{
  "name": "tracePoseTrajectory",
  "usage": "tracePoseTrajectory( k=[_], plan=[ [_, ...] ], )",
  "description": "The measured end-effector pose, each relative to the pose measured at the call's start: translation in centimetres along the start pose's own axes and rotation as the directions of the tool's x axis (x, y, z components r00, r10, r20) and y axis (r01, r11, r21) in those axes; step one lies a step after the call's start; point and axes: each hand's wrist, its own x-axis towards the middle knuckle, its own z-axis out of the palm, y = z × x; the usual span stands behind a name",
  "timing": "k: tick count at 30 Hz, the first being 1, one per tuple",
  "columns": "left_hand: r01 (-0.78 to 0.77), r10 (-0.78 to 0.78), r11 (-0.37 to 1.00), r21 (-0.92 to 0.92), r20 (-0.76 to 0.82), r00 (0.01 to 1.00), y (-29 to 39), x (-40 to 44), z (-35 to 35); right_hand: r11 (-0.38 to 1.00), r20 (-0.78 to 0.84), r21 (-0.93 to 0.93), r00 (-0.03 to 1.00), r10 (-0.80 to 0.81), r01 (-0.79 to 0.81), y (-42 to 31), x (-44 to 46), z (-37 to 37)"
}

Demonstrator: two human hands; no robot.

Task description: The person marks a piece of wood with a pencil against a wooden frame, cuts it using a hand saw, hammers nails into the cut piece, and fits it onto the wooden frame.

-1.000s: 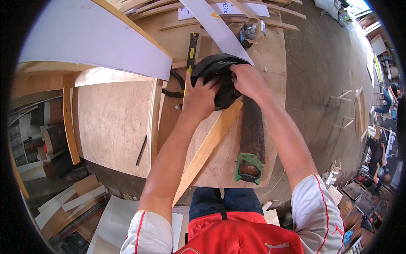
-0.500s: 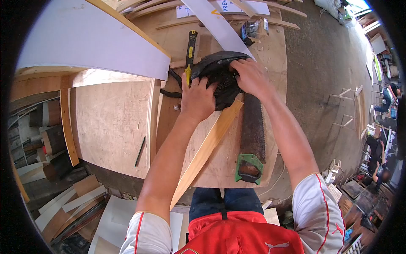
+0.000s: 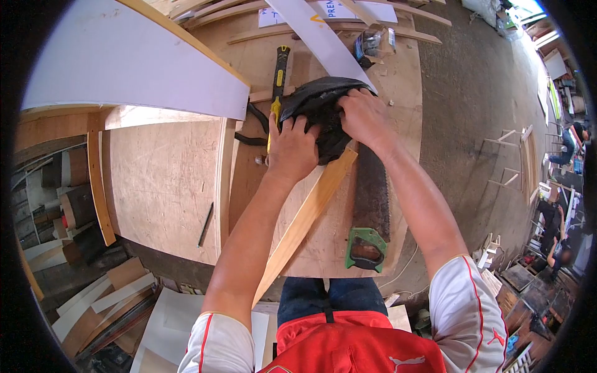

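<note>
A black plastic bag [image 3: 323, 90] lies open on the plywood bench top [image 3: 398, 149], with dark contents too small to make out. My left hand [image 3: 291, 148] grips its near left side with curled fingers. At the right rim, my right hand [image 3: 365, 117] is closed on the bag, its fingertips partly hidden in the folds. A hammer [image 3: 281, 68] with a yellow and black handle lies beside my left fingers. Below the bag are a handsaw [image 3: 370, 199] with a green handle and a wooden strip [image 3: 314, 208]. Black curved tool handles [image 3: 250, 140] show left of the bag.
A white-faced panel on a wooden frame [image 3: 143, 68] stands at left. A pencil [image 3: 205, 225] lies on the plywood there. A white board [image 3: 323, 37], wood strips [image 3: 398, 31] and a clear container [image 3: 373, 42] are at the back. Other people [image 3: 550, 217] are far right.
My right fingers have shifted slightly left and down on the bag, and its rim has folded lower. My left hand stays at nearly the same spot.
</note>
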Motion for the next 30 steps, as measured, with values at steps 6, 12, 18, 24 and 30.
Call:
tracePoseTrajectory(
  k=[6, 12, 18, 24, 30],
  plan=[
    [0.022, -0.019, 0.999, -0.042, 0.066, 0.998, 0.0, 0.0, -0.4, 0.998, 0.047, 0.068, 0.999, 0.011, -0.014, -1.3, 0.5, -0.8],
    [0.006, -0.007, 0.999, -0.035, -0.015, 1.0, -0.4, -0.1, 0.4, 0.999, -0.011, -0.026, 1.0, 0.024, -0.024, -0.2, 1.4, 1.4],
    [0.057, -0.07, 0.993, -0.106, -0.118, 0.991, -1.2, 0.5, 1.2, 0.999, -0.098, 0.049, 0.995, -0.011, 0.016, 0.4, 1.2, 1.4],
    [-0.001, -0.019, 0.986, -0.165, -0.115, 0.993, -0.9, 0.5, -0.1, 0.97, -0.158, 0.211, 0.984, -0.085, 0.118, 0.4, -0.8, -0.4],
    [0.011, -0.02, 0.991, -0.136, -0.067, 0.998, -0.5, 0.0, 0.6, 0.984, 0.014, 0.158, 0.996, -0.084, 0.081, 0.2, -1.2, -0.2]
  ],
)
